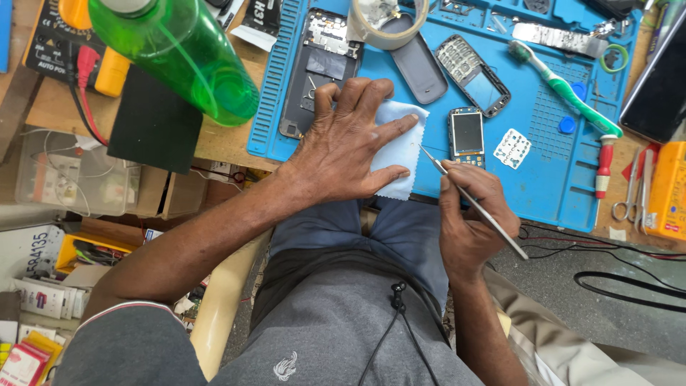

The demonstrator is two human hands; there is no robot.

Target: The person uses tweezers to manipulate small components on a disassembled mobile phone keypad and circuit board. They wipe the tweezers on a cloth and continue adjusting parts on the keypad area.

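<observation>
Left hand (343, 143) is spread flat, pressing a pale blue cloth (400, 150) at the blue mat's (550, 186) near edge. Right hand (471, 214) is pinching metal tweezers (475, 204), tip right beside the cloth.

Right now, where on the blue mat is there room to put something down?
Bare mat lies below the toothbrush, right of the white keypad sheet. Its top edge is crowded with phone parts and a tape roll; the left hand covers the cloth.

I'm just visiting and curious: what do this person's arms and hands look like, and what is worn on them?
Both hands, the left hand and the right hand, are bare: no gloves, rings or watch show. The forearms are bare too. A short grey sleeve with a thin striped edge covers the left upper arm. A black cord hangs down the grey shirt.
</observation>
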